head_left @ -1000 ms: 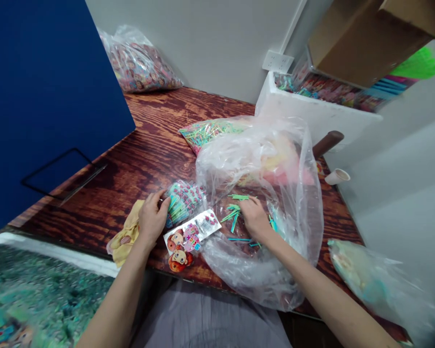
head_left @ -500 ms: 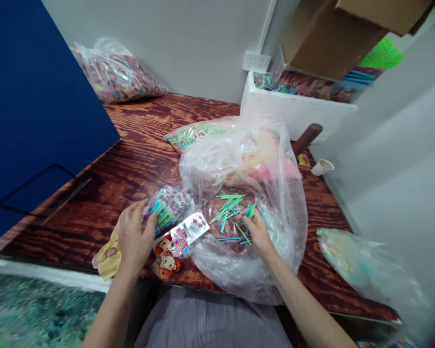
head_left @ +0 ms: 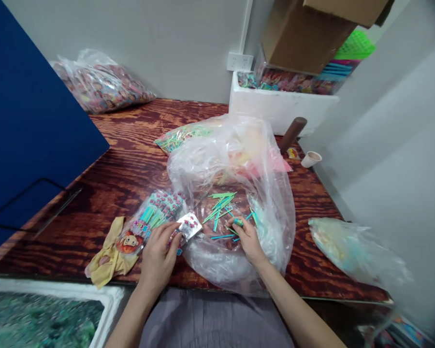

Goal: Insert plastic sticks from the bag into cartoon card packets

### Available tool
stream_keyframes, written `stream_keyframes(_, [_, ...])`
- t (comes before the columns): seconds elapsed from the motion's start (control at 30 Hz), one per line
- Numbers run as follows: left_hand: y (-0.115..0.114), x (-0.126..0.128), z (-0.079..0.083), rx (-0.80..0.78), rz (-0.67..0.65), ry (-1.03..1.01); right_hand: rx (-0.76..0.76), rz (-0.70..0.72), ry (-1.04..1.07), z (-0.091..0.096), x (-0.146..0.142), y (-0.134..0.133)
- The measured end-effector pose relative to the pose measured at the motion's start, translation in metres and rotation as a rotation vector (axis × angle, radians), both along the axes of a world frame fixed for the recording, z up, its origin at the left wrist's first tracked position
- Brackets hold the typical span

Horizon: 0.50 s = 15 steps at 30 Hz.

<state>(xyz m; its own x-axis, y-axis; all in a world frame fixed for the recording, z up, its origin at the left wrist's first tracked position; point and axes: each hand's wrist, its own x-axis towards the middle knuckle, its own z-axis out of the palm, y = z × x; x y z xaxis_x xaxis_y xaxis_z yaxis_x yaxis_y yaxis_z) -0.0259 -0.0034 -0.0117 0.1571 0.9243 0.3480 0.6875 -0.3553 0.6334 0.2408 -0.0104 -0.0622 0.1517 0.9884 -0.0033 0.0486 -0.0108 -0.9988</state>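
Head view: right hand (head_left: 250,241) has thin sticks (head_left: 238,222) in its grip; left hand (head_left: 158,256) touches a silver packet (head_left: 190,225), grip unclear.

workshop with bulk bags (head_left: 103,87), foam crate (head_left: 275,107)

Over my front (head_left: 217,316) I wear a greyish-purple garment (head_left: 217,324), plain-coloured and loosely creased into soft folds, while my left hand (head_left: 159,253), my right hand (head_left: 249,241) and my forearms (head_left: 293,302), which narrow toward the wrists (head_left: 262,265), are bare.
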Motion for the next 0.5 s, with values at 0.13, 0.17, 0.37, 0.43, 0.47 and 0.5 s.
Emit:
stream_keyframes(0.13, [-0.005, -0.009, -0.011, 0.008, 0.021, 0.075, -0.001, 0.010, -0.008, -0.005, 0.001, -0.002])
stream_keyframes(0.17, [-0.006, -0.011, -0.014, 0.009, 0.019, 0.100, -0.003, 0.007, -0.013, -0.007, 0.001, -0.002])
stream_keyframes(0.37, [-0.009, -0.013, -0.030, 0.036, 0.030, 0.241, -0.023, -0.020, -0.057, -0.009, 0.001, -0.002])
stream_keyframes(0.43, [-0.010, -0.011, -0.033, 0.041, 0.040, 0.287, -0.016, -0.014, -0.049, -0.007, 0.001, -0.002])
stream_keyframes(0.47, [-0.010, -0.010, -0.033, 0.042, 0.043, 0.307, -0.010, -0.009, -0.050, -0.006, 0.001, -0.002])
stream_keyframes(0.5, [-0.010, -0.009, -0.033, 0.044, 0.049, 0.323, -0.002, -0.005, -0.056, -0.005, 0.001, -0.003])
